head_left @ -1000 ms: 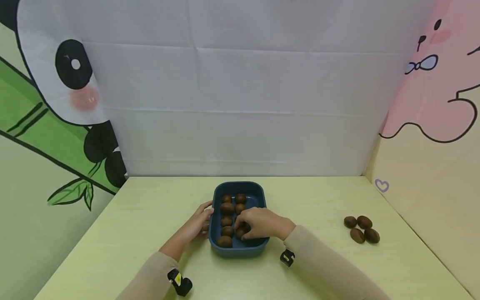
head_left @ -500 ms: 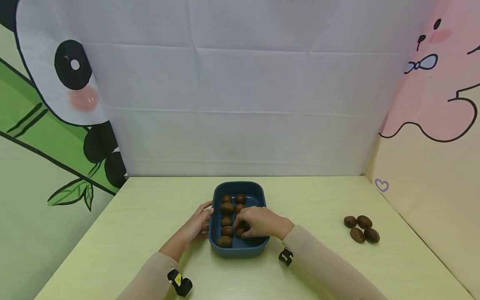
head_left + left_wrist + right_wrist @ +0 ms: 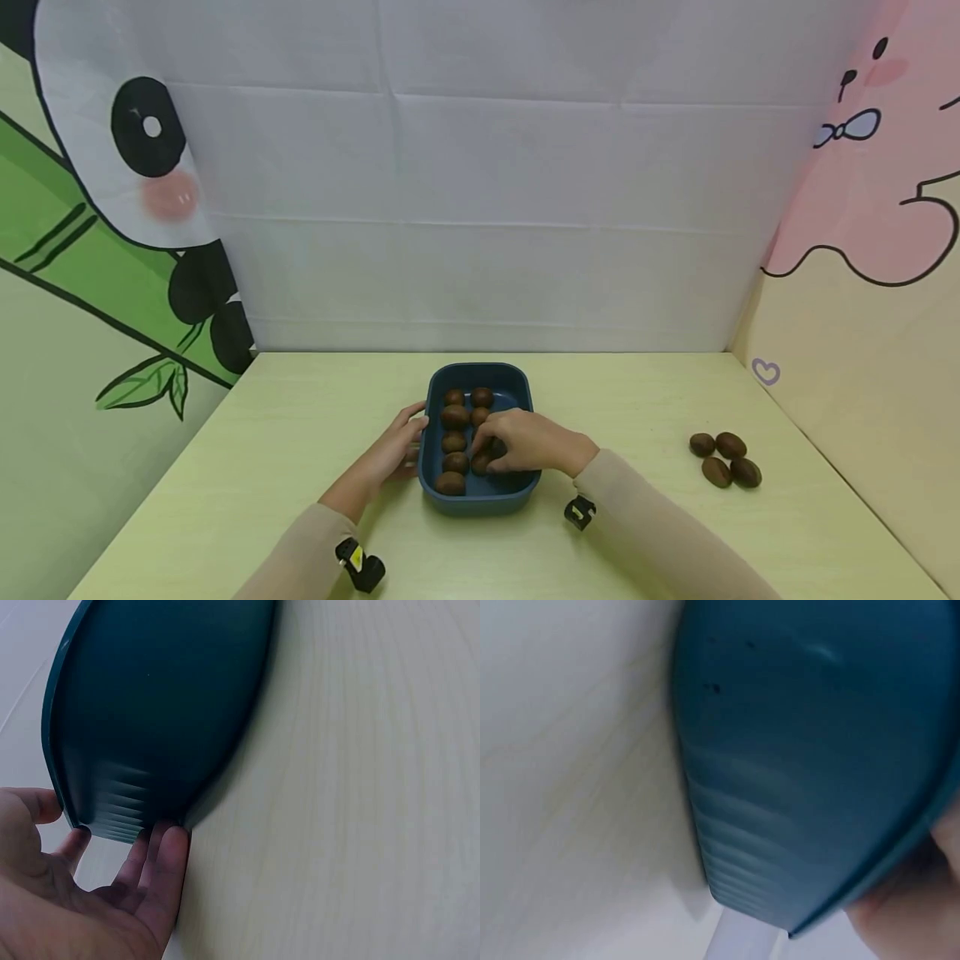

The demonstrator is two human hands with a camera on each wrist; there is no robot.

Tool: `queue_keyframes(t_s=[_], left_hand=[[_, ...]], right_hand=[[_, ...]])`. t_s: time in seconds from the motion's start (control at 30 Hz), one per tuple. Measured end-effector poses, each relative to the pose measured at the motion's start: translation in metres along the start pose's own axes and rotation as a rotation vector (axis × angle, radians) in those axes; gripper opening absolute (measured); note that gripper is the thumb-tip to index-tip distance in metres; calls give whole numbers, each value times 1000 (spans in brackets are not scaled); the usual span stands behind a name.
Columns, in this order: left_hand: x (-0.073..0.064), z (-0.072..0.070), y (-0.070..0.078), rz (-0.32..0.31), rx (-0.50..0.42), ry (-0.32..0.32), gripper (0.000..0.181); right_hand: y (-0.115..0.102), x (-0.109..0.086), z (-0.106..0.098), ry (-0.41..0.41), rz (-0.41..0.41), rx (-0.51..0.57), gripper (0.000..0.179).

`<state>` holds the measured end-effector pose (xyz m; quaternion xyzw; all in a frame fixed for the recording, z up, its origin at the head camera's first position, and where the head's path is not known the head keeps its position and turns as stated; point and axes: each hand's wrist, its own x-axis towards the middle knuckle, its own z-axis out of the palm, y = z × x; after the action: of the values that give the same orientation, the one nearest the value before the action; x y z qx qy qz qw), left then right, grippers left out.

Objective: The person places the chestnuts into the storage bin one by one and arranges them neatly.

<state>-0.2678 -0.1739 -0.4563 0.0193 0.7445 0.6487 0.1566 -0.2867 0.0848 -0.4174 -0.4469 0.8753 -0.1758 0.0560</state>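
A dark blue plastic bin point(image 3: 480, 503) stands on the table with several brown oval nuts point(image 3: 454, 417) lined up in two columns inside. At its left side, my left hand point(image 3: 393, 446) rests its extended fingers against the outer wall and rim; the left wrist view shows the fingertips point(image 3: 176, 840) at the ribbed lower wall. My right hand point(image 3: 528, 442) reaches over the right rim and pinches a brown nut between thumb and fingers, low inside the bin. The fingers partly hide the right column. In the right wrist view, the bin's wall point(image 3: 780, 750) blocks the held nut.
Several more brown nuts point(image 3: 716, 472) lie in a small cluster on the right of the pale wooden table point(image 3: 615, 383). A white sheet point(image 3: 487, 167) covers the back, and painted walls stand at both sides.
My right hand has risen slightly and shifted a little within the bin. My left hand, the bin and the nut cluster stay in place.
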Motion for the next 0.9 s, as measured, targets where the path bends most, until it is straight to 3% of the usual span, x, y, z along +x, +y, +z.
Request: queue_keyframes(t_s=[0.5, 0.9], left_hand=[[1, 1, 0, 7, -11, 4, 54], [2, 1, -1, 6, -12, 9, 54]], right_hand=[[4, -46, -36, 114, 34, 30, 22], [42, -112, -42, 166, 161, 54, 22]])
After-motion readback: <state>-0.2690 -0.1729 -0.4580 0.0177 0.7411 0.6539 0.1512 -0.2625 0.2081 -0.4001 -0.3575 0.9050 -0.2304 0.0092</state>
